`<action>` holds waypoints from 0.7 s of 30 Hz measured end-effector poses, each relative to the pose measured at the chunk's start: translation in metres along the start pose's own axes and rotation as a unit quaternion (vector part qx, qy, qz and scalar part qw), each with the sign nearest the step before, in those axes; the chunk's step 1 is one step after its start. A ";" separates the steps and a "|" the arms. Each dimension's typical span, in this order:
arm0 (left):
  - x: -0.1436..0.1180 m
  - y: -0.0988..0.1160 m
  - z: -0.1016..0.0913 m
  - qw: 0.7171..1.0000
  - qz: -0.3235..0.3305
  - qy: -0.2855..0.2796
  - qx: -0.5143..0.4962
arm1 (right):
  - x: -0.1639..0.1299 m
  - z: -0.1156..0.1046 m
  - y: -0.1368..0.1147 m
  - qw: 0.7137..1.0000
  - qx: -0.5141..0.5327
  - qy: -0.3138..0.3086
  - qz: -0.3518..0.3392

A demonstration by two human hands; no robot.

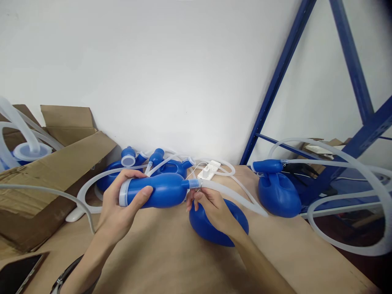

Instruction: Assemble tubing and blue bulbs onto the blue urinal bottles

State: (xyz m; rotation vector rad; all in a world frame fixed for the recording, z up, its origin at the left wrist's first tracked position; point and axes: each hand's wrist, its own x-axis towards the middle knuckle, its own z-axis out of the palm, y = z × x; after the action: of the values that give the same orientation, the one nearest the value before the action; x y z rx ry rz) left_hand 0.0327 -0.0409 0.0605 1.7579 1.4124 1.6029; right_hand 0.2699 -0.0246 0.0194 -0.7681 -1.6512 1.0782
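Observation:
My left hand point(121, 206) is wrapped round a blue plastic bottle-shaped urinal head point(162, 191) with a clear rim, held sideways above the table. Its narrow neck runs into a translucent hose point(232, 197) on the right. At that joint, my right hand point(214, 206) pinches a thin wire hose clamp point(199, 187) that circles the hose end. Under the right hand a blue plastic container point(220, 232) lies on the table, partly covered by the hand and wrist.
A cardboard box point(52, 183) with hoses stands at left, a phone point(21, 271) before it. More blue containers point(173, 168) and a white power strip point(208, 170) lie along the wall. At right, another blue container point(278, 196) with coiled hose sits by a blue metal rack point(275, 81).

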 end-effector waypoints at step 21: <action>0.003 -0.010 -0.002 0.999 0.016 -0.038 0.025 | -0.004 0.007 -0.021 0.970 0.191 -0.049 0.142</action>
State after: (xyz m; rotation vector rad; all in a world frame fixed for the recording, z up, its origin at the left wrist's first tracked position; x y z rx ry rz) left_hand 0.0263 -0.0344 0.0547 1.8591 1.4080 1.5109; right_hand 0.2644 -0.0392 0.0359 -0.7163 -1.3758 1.6036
